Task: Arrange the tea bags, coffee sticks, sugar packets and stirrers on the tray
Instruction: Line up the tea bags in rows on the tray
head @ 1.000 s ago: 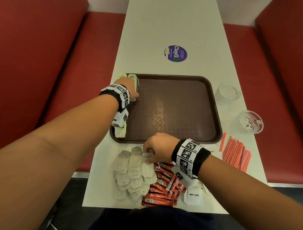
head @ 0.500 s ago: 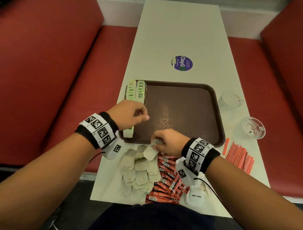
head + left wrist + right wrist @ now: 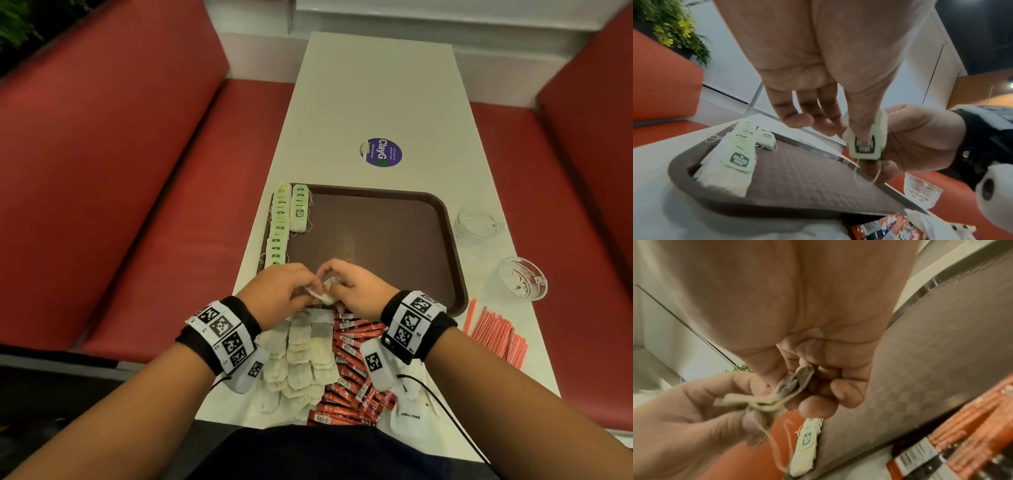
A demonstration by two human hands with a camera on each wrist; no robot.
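Both hands meet over the near edge of the brown tray (image 3: 376,240) and hold one tea bag (image 3: 322,291) between them. My left hand (image 3: 291,291) pinches its green tag (image 3: 865,146) with the thumb. My right hand (image 3: 349,287) pinches the bag's paper pouch (image 3: 797,381). Two rows of tea bags (image 3: 279,226) lie along the tray's left side. In front of the tray are a pile of loose tea bags (image 3: 301,356), red coffee sticks (image 3: 352,370) and white sugar packets (image 3: 411,416). Orange stirrers (image 3: 496,335) lie to the right.
Two clear glass cups (image 3: 476,222) (image 3: 520,279) stand on the white table right of the tray. A purple round sticker (image 3: 381,152) is on the table beyond the tray. Red bench seats (image 3: 137,205) flank the table.
My left hand came back from the tea bag rows to the tray's near edge. My right hand lifted a tea bag off the pile, and both hands now hold it.
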